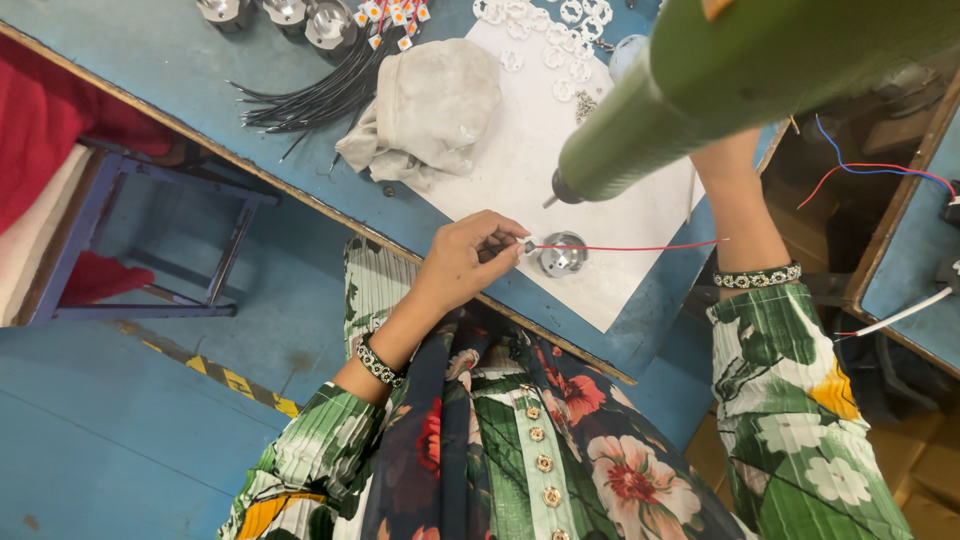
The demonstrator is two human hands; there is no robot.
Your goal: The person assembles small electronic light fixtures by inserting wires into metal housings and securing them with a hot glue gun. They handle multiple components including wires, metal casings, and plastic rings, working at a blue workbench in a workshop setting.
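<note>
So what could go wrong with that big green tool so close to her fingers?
The green power tool has its tip just above the small metal part, and the left hand pinches a piece right beside it, so the tip might slip onto the fingers. The thin red wire runs under the tool and could get caught or nicked. The metal part looks loose on the white sheet, so it may skid when pressed.
</note>
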